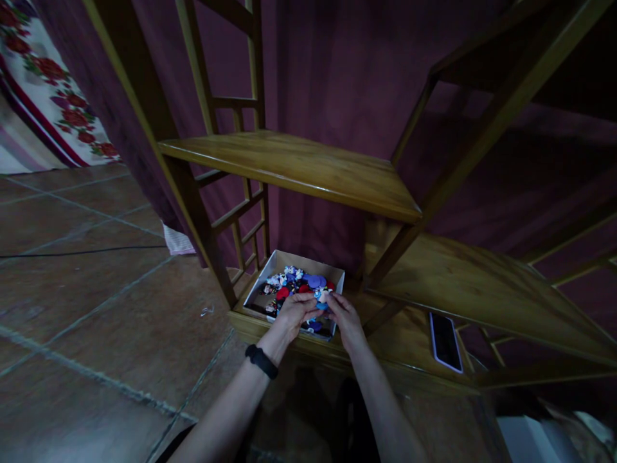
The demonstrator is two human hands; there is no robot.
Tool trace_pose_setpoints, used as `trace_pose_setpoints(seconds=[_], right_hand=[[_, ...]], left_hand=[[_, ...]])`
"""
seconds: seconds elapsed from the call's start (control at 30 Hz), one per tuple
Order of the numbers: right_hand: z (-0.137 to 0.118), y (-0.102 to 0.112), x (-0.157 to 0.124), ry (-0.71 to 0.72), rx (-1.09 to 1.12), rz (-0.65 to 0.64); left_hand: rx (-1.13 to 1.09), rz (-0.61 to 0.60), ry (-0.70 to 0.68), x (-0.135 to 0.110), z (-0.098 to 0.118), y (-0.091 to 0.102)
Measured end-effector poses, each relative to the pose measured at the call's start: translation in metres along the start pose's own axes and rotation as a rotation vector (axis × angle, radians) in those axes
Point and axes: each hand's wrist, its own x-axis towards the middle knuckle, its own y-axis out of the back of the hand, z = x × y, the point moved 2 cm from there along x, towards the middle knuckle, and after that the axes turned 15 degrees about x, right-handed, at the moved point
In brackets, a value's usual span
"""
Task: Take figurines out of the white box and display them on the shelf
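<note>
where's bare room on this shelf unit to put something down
Bare: upper shelf, right-hand shelf, and the bottom board between box and phone. Crowded: the box, full of small toys, with left hand and right hand at it.

A phone (445, 341) lies low on the wooden shelf unit (299, 164), a purple curtain (328, 64) behind it, tiled floor (96, 289) left of it.

The box (276, 262) sits on the bottom shelf (407, 329) with a heap of small pieces (299, 281) in it. The left hand (294, 312) and right hand (344, 318) are over its near edge at 6 o'clock. From the box, a phone (445, 341) lies on the same shelf at 3 o'clock, a cable (81, 252) crosses the floor (96, 315) at 9 o'clock, and a shelf board (299, 164) stands above at 12 o'clock.
</note>
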Motion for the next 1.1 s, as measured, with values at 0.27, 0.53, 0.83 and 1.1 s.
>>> trace_pose_setpoints(seconds=[0.27, 0.53, 0.83, 1.1], right_hand=[[-0.002, -0.003, -0.003, -0.040, 0.045, -0.091], [-0.006, -0.005, -0.005, -0.102, 0.168, -0.128], [-0.001, -0.009, -0.007, -0.081, 0.195, -0.092], [-0.003, -0.018, -0.005, 0.014, 0.094, -0.064]], left_hand=[[-0.017, -0.055, 0.044, -0.001, 0.002, 0.004], [-0.022, -0.128, 0.102, 0.000, 0.005, 0.011], [-0.068, -0.103, 0.131, 0.006, -0.001, 0.010], [-0.175, -0.048, 0.095, 0.009, 0.002, 0.010]])
